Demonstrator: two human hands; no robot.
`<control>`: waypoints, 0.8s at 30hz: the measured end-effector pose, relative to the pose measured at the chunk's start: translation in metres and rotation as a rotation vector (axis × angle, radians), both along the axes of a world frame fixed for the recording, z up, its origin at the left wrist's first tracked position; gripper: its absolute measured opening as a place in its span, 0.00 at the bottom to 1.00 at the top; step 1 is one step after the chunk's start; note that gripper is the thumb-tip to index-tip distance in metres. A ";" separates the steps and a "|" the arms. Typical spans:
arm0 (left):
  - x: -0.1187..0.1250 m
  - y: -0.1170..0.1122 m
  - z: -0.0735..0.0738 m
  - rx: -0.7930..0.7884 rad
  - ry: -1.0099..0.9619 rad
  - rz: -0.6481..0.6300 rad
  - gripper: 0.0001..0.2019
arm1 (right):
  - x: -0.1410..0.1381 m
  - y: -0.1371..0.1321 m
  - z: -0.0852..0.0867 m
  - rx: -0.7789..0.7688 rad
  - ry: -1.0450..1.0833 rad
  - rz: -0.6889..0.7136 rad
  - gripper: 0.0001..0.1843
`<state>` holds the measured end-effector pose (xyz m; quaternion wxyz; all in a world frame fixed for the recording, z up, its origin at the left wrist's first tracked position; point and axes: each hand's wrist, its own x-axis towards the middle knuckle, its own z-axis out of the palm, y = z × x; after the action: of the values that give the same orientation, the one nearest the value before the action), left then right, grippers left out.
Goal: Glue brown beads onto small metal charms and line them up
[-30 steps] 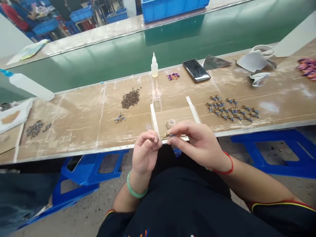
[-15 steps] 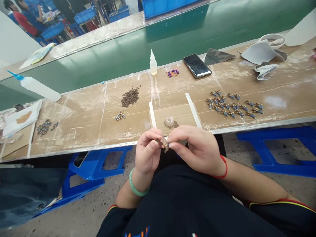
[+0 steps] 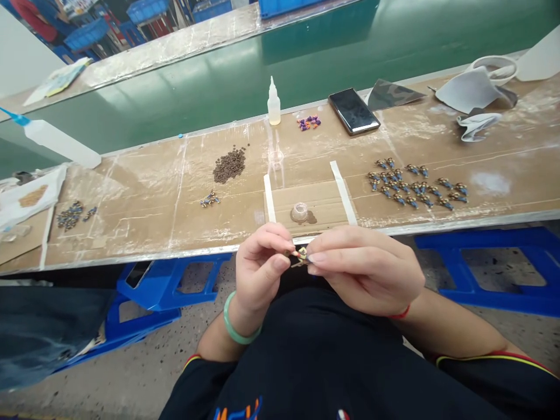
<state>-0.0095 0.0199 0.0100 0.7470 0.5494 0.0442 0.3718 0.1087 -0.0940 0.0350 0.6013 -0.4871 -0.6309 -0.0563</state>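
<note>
Just off the bench's front edge, a small yellowish and blue figurine (image 3: 301, 255) is held between my two hands. My right hand (image 3: 367, 268) pinches it from the right, fingertips covering part of it. My left hand (image 3: 261, 265) is closed at the thumb and fingertips on its left side, where a tiny brown bit shows; whether that bit is separate I cannot tell. Beyond the hands, a small clear round cup (image 3: 300, 212) sits on a cardboard piece (image 3: 321, 198) taped down with white strips. Brown discs (image 3: 229, 165) lie heaped to the left, near a few gold-and-blue figurines (image 3: 210, 199).
Many similar figurines (image 3: 417, 186) stand at the right, and another cluster (image 3: 70, 216) at the left. Along the back are a squeeze bottle (image 3: 273, 108), purple-orange pieces (image 3: 308, 122) and a phone (image 3: 354, 111). A larger white bottle (image 3: 63, 143) leans left. Blue stools (image 3: 485, 256) sit below.
My right hand has turned, its back now more upward, and moved slightly right. The figurine has tipped sideways between the fingertips. The camera view has shifted a little.
</note>
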 end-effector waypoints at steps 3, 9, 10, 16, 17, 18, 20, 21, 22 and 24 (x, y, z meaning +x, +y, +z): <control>0.000 0.000 0.002 0.023 -0.023 -0.014 0.04 | -0.002 0.000 -0.003 0.010 0.034 -0.002 0.10; 0.001 0.001 0.002 0.029 -0.032 -0.025 0.03 | -0.003 0.000 -0.005 0.014 0.068 0.005 0.08; 0.001 0.001 0.002 0.031 -0.027 -0.024 0.03 | -0.002 0.001 -0.004 0.012 0.067 0.009 0.07; 0.000 0.001 0.002 0.059 0.006 -0.004 0.05 | 0.000 0.001 -0.002 -0.001 0.053 0.028 0.07; 0.000 0.001 0.001 0.064 0.012 0.001 0.05 | 0.000 0.001 -0.001 -0.002 0.048 0.029 0.07; 0.000 0.001 0.001 0.067 0.019 0.005 0.05 | 0.001 0.000 -0.001 -0.007 0.042 0.030 0.08; 0.000 0.001 0.000 0.073 0.023 0.003 0.05 | 0.002 0.000 0.000 -0.016 0.027 0.031 0.08; -0.001 0.001 0.000 0.074 0.024 0.001 0.05 | 0.002 0.000 0.001 -0.016 0.019 0.033 0.09; -0.001 0.001 0.000 0.074 0.025 0.000 0.04 | 0.003 -0.001 0.001 -0.017 0.012 0.031 0.09; -0.001 0.001 0.000 0.077 0.022 -0.001 0.04 | 0.003 -0.001 0.002 -0.018 -0.001 0.021 0.09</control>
<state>-0.0102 0.0210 0.0100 0.7250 0.5818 0.0380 0.3666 0.1114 -0.0953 0.0367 0.5970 -0.4859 -0.6368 -0.0445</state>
